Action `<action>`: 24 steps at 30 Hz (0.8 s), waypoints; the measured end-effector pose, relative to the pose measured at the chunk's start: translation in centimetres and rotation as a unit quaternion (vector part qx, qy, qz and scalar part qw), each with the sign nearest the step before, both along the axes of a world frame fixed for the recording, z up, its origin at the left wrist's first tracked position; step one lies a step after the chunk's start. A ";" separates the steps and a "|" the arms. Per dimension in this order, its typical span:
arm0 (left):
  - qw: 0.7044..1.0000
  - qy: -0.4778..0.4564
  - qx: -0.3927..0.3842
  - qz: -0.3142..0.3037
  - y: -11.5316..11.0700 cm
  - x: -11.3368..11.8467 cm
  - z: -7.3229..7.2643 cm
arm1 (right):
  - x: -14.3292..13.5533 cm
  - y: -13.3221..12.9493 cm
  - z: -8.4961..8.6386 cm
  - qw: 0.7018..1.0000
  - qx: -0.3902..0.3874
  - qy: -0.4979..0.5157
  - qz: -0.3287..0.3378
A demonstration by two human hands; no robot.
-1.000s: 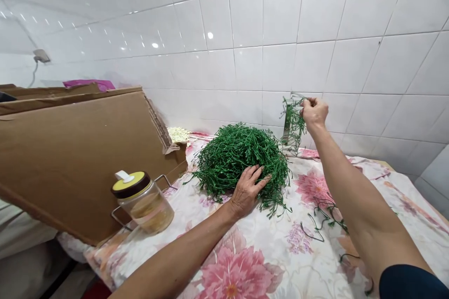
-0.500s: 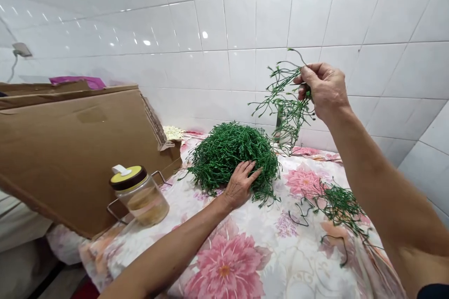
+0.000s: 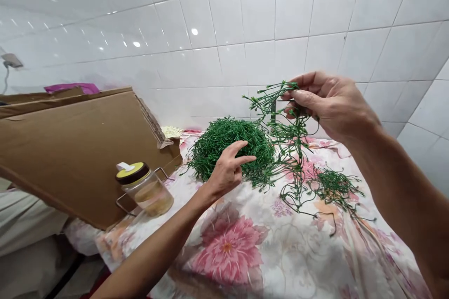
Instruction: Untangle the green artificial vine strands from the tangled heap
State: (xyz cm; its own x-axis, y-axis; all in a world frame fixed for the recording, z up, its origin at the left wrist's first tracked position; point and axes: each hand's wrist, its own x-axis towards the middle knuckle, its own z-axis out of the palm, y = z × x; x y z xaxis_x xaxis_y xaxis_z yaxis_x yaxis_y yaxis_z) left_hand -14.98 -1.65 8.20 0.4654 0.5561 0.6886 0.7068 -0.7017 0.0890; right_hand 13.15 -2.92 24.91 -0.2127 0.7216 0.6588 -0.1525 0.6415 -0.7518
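Observation:
My right hand (image 3: pixel 329 100) pinches a bunch of thin green artificial stems (image 3: pixel 270 96) with small buds at the tips. The stems dangle in a loose tangle in front of the wall, down toward the cloth. A big mound of the same green stems (image 3: pixel 231 142) rests on the flowered cloth. My left hand (image 3: pixel 229 168) is at the near side of this mound, its index finger and thumb spread apart and nothing seen between them. Its other fingers are curled. On the right lies a smaller heap of stems (image 3: pixel 335 184).
A jar with a yellow and brown lid (image 3: pixel 147 189) stands left of the mound. Behind it leans a large cardboard box (image 3: pixel 70 149) with a purple item (image 3: pixel 72 88) on top. The flowered cloth (image 3: pixel 291 252) covers the surface, against a white tiled wall (image 3: pixel 224 14).
My right hand has come lower and nearer with its stems. My left hand has drawn back from the mound, its thumb and index finger now spread. The view has shifted slightly.

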 end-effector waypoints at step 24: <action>0.577 -0.442 -0.581 -0.365 -4.4 15.9 2.0 | 1.4 -3.6 -7.0 0.993 -0.094 0.074 0.007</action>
State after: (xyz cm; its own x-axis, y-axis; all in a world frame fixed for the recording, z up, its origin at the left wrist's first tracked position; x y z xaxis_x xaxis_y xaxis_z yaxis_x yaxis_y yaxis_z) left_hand 0.88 -6.02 10.18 0.6197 0.7599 0.1964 -0.4230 0.1126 0.8991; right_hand 14.53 -6.49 17.92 -0.1339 0.8325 0.5375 -0.2777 0.4892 -0.8268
